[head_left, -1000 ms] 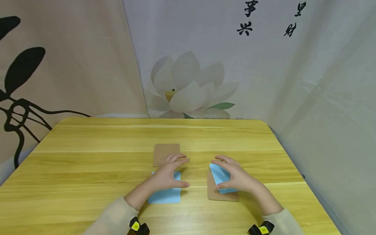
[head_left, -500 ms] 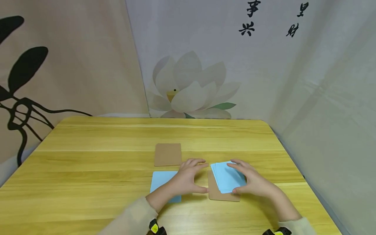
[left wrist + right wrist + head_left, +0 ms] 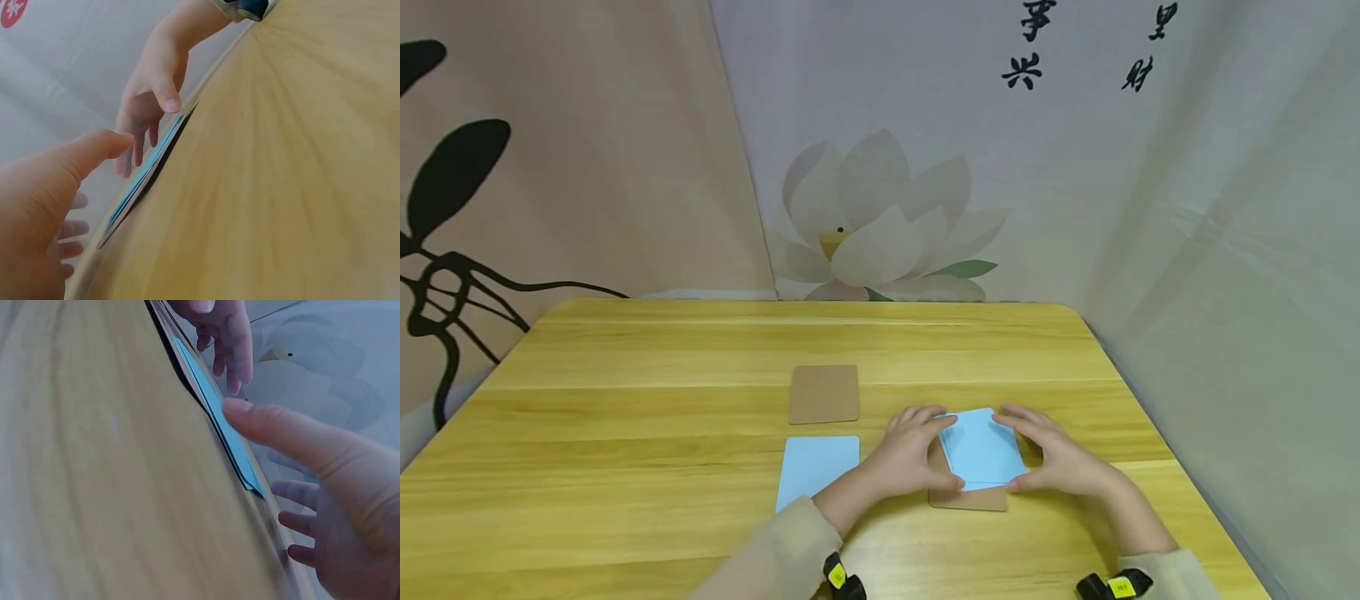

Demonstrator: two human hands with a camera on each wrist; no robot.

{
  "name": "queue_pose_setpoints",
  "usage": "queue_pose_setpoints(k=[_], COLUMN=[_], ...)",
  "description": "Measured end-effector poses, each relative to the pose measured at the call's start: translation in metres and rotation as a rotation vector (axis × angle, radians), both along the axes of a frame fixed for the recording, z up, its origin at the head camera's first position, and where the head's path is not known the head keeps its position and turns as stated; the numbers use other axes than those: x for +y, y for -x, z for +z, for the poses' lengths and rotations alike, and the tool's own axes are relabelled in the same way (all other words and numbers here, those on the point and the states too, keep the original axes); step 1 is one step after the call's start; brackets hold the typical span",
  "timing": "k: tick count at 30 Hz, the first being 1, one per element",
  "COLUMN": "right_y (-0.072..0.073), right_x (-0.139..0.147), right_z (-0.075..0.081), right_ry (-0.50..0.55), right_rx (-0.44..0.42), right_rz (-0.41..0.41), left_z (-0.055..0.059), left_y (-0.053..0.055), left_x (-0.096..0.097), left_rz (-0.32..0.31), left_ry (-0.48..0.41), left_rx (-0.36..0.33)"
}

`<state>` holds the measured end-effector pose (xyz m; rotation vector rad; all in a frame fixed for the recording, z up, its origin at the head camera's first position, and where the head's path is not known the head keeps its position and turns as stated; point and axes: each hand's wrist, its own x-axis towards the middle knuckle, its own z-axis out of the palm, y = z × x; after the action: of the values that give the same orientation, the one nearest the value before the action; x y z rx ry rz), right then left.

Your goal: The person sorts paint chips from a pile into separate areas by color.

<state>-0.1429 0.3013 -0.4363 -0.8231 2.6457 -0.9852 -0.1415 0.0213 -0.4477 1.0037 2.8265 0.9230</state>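
Several pale blue square cards (image 3: 983, 450) lie in a slightly fanned stack, askew over a brown square card (image 3: 962, 500) on the table. To the left of the stack is my left hand (image 3: 913, 450), fingertips at its far left corner and thumb by its near left corner. Opposite, my right hand (image 3: 1060, 458) has its fingertips by the far right corner and its thumb at the near right one. In both wrist views the fingers are spread and relaxed around the thin stack (image 3: 147, 165), gripping nothing.
Left of the hands another blue card (image 3: 814, 467) lies on the wooden table (image 3: 647, 475), partly covered by the left forearm. Behind it is a second brown card (image 3: 824, 395). A printed curtain (image 3: 880, 100) hangs beyond the far edge.
My left hand has moved right, from over the left blue card to the stack's left side. The right hand has shifted right, uncovering more of the stack, which now sits slightly farther right.
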Motion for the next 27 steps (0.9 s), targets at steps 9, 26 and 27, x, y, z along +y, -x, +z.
queue_pose_setpoints(k=[9,26,27], right_y=[0.002,0.001,0.001], right_x=[0.004,0.005,0.005], right_z=[-0.003,-0.004,-0.004], right_ry=[-0.011,-0.02,-0.019], right_rx=[-0.032,0.006,0.006], right_rz=[0.01,0.021,0.021], left_z=[-0.004,-0.007,-0.006], left_y=[0.005,0.007,0.007], left_x=[0.011,0.012,0.011], left_rz=[0.011,0.007,0.005], left_ry=[0.078,0.134,0.133], left_rx=[0.018,0.064,0.067])
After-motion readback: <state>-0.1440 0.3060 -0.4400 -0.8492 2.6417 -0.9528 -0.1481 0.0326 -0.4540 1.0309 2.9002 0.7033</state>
